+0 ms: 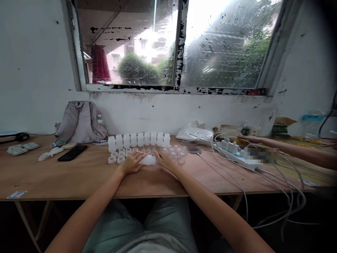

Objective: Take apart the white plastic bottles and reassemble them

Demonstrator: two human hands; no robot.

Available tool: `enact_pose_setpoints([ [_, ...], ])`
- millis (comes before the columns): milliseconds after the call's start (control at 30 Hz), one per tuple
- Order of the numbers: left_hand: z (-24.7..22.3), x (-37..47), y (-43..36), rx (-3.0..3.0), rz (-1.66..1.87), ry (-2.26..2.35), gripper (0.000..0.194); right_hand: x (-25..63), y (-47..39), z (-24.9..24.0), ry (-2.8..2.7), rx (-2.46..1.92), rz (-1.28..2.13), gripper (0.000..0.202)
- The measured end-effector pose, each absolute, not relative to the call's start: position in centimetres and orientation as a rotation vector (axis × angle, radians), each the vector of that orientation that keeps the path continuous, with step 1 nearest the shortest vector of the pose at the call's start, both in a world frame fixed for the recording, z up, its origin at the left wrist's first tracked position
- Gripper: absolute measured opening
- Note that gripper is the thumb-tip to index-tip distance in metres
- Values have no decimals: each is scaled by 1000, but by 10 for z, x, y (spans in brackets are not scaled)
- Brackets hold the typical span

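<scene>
A frosted white bottle (149, 160) lies on its side between my two hands near the middle of the table. My left hand (133, 162) is closed around its left end, and my right hand (163, 160) grips the right end. Behind them stands a row of similar frosted bottles (133, 140), upright and without lids. White screw rings (112, 160) sit in short rows just left of my left hand. Clear teats (149, 149) show partly behind my fingers. Clear domed caps (181, 158) are grouped beside my right hand.
To the left lie a black phone (72, 153), a crumpled white wrapper (51, 153) and a grey backpack (79, 121). On the right are a power strip (237, 157) with trailing cables, a plastic bag (195, 131) and another person's arm (289, 149). The table's front edge (158, 195) is close to me.
</scene>
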State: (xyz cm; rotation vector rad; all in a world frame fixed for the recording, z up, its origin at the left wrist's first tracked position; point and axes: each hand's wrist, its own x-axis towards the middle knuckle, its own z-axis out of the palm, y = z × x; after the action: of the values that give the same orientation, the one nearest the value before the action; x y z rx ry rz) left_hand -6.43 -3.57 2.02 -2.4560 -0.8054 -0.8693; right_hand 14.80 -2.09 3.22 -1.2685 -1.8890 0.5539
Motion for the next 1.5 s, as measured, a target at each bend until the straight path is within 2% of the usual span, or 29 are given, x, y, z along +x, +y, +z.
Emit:
enact_pose_setpoints([
  [100, 19, -65, -36, -2476, -938, -920, 44, 162, -13, 41, -1805, -1340, 360, 22],
  [267, 16, -69, -32, -2487, -1063, -1110, 33, 180, -1, 50, -1709, -1499, 268, 13],
  [533, 16, -70, -29, -2557, -1137, -1218, 23, 184, 1, 45, -1695, -1489, 628, 24],
  [933, 17, -78, -28, -2346, -1441, -1265, 23, 153, -11, 36, -1444, -962, 1092, 19],
  [1500, 19, -76, -33, -2391, -1425, -1191, 21, 152, -17, 35, -1519, -644, 1313, 34],
])
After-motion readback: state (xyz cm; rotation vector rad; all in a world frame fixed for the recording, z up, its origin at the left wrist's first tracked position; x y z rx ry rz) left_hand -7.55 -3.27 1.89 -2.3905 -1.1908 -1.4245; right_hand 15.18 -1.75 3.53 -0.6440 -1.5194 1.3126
